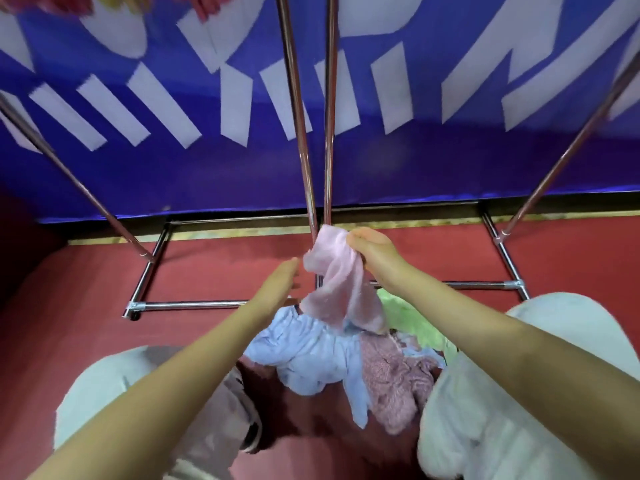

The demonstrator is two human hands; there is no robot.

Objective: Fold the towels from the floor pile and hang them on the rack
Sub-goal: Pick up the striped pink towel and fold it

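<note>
My right hand grips the pink towel mid-frame, unfolded; left hand open beside it. Pile below remains; nothing folded yet.

Rack top cut off; left hand blurred.

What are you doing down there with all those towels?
A person is picking towels off the floor. The right hand grips a light pink towel, lifted above the pile. The left hand reaches toward it, open, beside the cloth. Blue, dusty pink and green towels lie below, before the metal rack.
</note>
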